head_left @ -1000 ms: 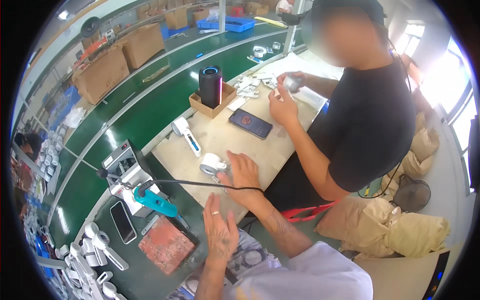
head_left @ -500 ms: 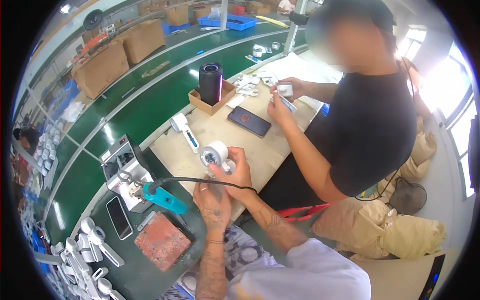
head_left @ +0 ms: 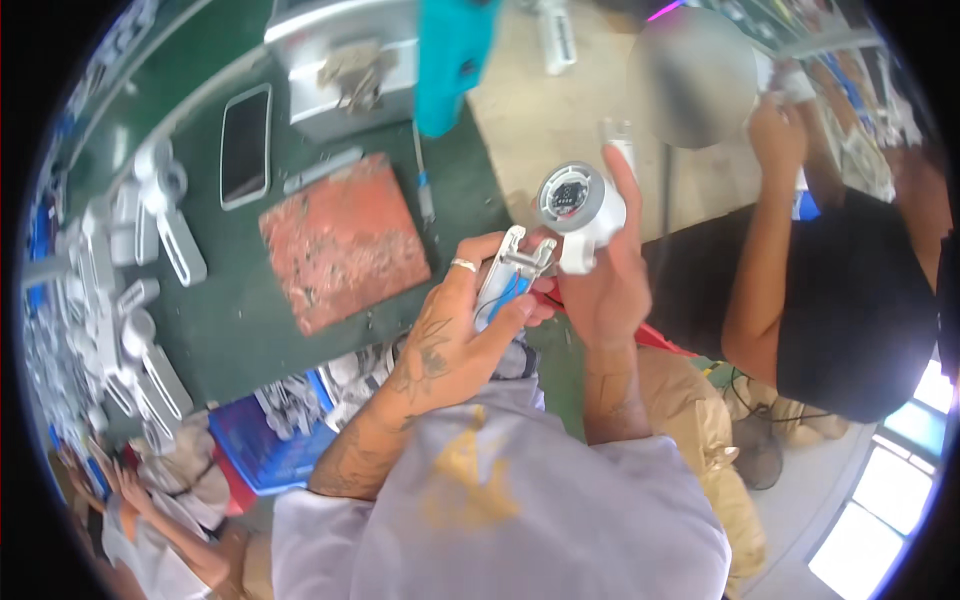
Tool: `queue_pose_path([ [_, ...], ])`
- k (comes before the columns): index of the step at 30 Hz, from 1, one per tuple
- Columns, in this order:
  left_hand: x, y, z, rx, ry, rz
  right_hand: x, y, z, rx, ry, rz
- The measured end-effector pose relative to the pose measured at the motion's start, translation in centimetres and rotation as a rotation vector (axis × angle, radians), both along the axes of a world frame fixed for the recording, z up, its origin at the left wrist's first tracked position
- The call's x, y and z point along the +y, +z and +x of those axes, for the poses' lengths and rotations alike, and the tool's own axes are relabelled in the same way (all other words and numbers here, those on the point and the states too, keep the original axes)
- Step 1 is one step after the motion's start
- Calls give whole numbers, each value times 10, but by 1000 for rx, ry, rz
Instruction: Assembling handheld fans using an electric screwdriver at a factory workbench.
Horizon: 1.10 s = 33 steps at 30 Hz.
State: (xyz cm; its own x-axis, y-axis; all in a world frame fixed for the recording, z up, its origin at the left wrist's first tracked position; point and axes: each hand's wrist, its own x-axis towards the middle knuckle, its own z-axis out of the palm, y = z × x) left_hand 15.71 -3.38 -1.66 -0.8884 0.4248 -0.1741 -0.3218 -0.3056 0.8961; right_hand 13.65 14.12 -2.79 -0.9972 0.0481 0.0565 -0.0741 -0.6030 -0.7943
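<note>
At nine o'clock from my hands lies a scuffed reddish slab (head_left: 345, 240) on the dark green bench (head_left: 240, 330), with a heap of grey-white parts (head_left: 105, 300) farther out that way. A phone (head_left: 246, 145) lies near ten o'clock, and nearer me on that line is a thin tool with a blue grip (head_left: 425, 190). Toward eleven stand a grey metal machine (head_left: 340, 65) and, just beside it, a teal tool (head_left: 450, 65), cut off by the top of the view. A blue bin (head_left: 260, 450) sits at eight; a co-worker's forearm (head_left: 755, 255) crowds in from two to three.

My left hand (head_left: 445, 350) comes up from seven o'clock, closed around a white handle (head_left: 503, 280) with a blue piece inside, its open end tilted toward one. My right hand (head_left: 610, 285) rises from five, holding a round white head (head_left: 590, 210) against it, one finger stretched toward twelve; my other right fingers are partly hidden. Head and handle are close together; I can't tell whether they touch.
</note>
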Motion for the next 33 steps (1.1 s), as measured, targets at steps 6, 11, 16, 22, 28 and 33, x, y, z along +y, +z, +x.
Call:
queue_pose_path([
  [6, -64, -1, 30, -12, -45, -149, -25, -8, 19, -101, 211, 186],
  [11, -78, -9, 39, -111, 87, -88, -37, -17, 21, -113, 230, 275],
  [16, -92, -3, 31, -108, 92, -100, -58, -5, 20, -143, 92, 412],
  [22, -89, -12, 29, 110, 213, -341, -68, 2, 14, -67, 67, 446],
  [28, -92, -9, 25, -52, 156, -324, -65, 7, 11, -13, 89, 529],
  [33, -95, -10, 27, -38, 132, -354, -62, 21, -2, 145, 280, 685],
])
